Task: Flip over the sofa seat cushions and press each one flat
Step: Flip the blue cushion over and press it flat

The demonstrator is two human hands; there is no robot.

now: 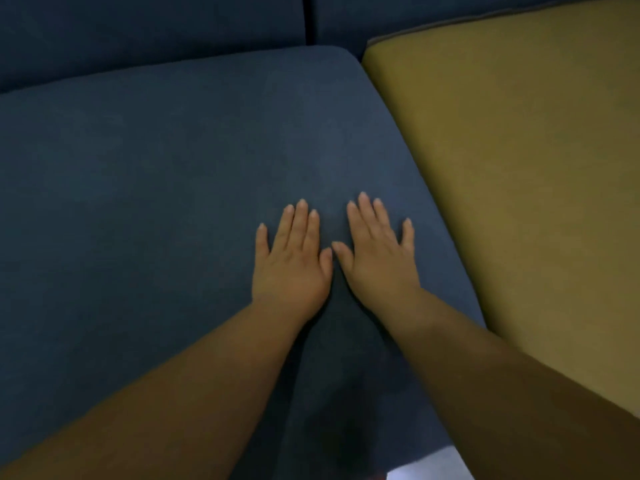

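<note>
A dark blue seat cushion (156, 188) fills most of the view and lies flat on the sofa. My left hand (292, 258) and my right hand (377, 254) press palm-down on it side by side, fingers straight, thumbs almost touching, near the cushion's right part. To the right lies a second seat cushion (519, 161) showing an olive-yellow face with a thin dark piped edge along its far side. The two cushions meet along a diagonal seam.
Dark blue back cushions (156, 26) run along the top, split by a narrow dark gap (307, 19). A small patch of pale floor (429, 467) shows at the bottom edge beyond the cushion's front.
</note>
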